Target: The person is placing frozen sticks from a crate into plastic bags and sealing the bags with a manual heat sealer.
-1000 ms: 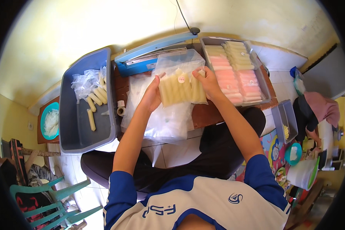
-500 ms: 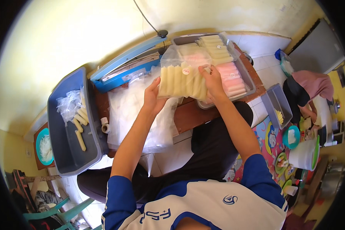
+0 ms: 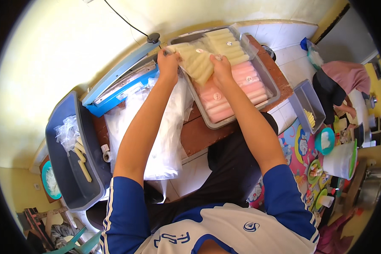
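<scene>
A clear pack of pale yellow sticks is held over the grey tray, at its back left. My left hand is closed on the pack's left end, at the tray's rim. My right hand grips the pack's right side. Beneath and beside it in the tray are pink packs and another yellow pack, each with a round sticker. A pile of clear plastic bags lies left of the tray, partly under my left forearm, and behind it stands a blue sealer with its arm raised.
A dark bin with loose sticks and a tape roll are at left, a teal bowl beyond. A co-worker bends at right, near a grey crate, a teal bowl and a patterned mat.
The held pack has moved up and onto the tray's back left, tilting. Both hands have reached away from my body with it. The view has turned, shifting the tray leftward in the picture.
</scene>
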`<state>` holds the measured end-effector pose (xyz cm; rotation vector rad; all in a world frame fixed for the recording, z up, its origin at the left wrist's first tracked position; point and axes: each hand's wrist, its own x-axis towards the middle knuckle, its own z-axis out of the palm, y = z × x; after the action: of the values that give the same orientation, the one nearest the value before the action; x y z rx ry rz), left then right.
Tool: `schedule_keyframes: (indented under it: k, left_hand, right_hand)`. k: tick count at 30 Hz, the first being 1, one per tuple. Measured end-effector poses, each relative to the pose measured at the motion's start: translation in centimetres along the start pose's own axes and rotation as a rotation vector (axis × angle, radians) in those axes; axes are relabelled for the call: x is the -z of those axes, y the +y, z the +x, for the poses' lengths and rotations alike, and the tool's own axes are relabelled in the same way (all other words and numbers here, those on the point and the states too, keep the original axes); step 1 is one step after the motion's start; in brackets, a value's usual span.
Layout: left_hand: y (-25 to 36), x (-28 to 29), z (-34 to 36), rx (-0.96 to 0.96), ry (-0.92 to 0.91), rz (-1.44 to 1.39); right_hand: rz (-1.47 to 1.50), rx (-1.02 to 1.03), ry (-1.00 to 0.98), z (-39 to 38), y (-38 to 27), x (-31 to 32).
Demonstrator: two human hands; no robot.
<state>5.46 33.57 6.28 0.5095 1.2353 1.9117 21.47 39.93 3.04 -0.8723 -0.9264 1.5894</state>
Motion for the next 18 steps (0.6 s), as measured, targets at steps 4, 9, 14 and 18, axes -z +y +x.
schedule_keyframes:
  k: [4,9,14,18]
  left_hand:
    - [-0.8,-1.2,3.6,-0.241,0.011,0.473]
    - [-0.9,-1.1,1.9,-0.881,0.0,1.329]
    - [-0.9,-0.3,0.6,-0.882,-0.092,1.389]
    - [-0.7,0.0,0.8,-0.677,-0.301,1.394]
  right_hand:
    - [-0.159,0.046,-0.019,2.1,0.3,1.0]
    - [-1.088,0.182,-0.025,-2.0,-5.2,-1.1]
    - [-1.309,0.599,-0.045,-2.8,-5.7,-0.3]
    - [-1.394,0.735,-0.316,-1.8,-3.6,0.7]
